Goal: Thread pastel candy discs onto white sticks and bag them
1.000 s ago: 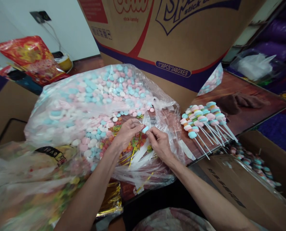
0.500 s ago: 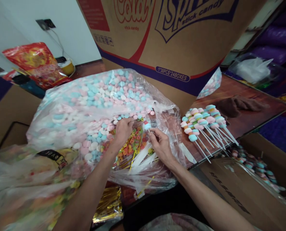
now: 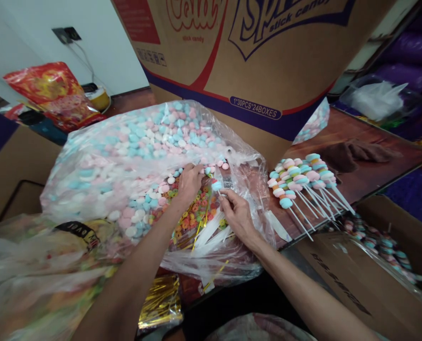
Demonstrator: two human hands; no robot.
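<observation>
The right hand (image 3: 236,208) is pinching a candy stick (image 3: 216,185) over the right end of the clear bag (image 3: 132,162); fingers hide most of the shaft, candy end points up-ish, tilt's hard to judge. The left hand (image 3: 190,183) dips into the same bag, fingertips hidden, can't tell its grip. Behind the bag, a carton (image 3: 196,59) gets cut off.
</observation>
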